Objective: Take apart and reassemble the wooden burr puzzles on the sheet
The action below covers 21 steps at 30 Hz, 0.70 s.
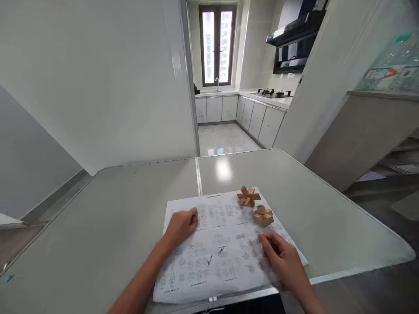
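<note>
My left hand (pixel 182 224) rests on the left part of a printed paper sheet (pixel 225 279), its fingers curled into a loose fist; no object shows in it. My right hand (pixel 282 257) lies at the sheet's right side, fingers bent in and thumb close to them, and I see nothing held there. Just beyond it sits a light wooden interlocking puzzle (pixel 263 216), apart from the fingertips. A second, darker wooden interlocking puzzle (pixel 248 196) with crossing bars stands behind that one, near the sheet's top right corner. Small diagrams and lines of text cover the sheet.
The sheet lies on a pale table (pixel 121 226) with a seam down its middle. At the right, wrapped water bottles (pixel 393 72) stand on a ledge. A doorway beyond the table leads to a kitchen with white cabinets (pixel 255 115), a stove (pixel 274 93) and a window (pixel 217 46).
</note>
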Available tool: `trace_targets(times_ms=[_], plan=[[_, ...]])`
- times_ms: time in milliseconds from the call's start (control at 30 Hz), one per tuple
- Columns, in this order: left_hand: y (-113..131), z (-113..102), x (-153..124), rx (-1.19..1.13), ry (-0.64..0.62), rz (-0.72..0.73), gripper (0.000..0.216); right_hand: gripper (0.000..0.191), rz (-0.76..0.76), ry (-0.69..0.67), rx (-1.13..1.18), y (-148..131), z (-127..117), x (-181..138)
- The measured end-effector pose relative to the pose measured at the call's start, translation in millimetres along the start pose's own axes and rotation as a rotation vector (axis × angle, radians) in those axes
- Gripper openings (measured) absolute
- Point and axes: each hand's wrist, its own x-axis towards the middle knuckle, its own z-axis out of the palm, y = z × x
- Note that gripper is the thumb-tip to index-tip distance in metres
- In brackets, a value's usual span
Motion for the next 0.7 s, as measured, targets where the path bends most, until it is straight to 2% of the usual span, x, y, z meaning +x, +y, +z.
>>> trace_targets(times_ms=[367, 700], plan=[[-1.6, -0.6, -1.6, -0.004, 0.035, 0.033, 0.017, 0.049, -0.02, 0.026, -0.01, 0.2, 4.6, -1.5], [-0.6, -1.4, 0.5, -0.015, 0.045, 0.052, 0.017, 0.049, -0.031, -0.006, -0.01, 3.4, 1.1, 3.3]])
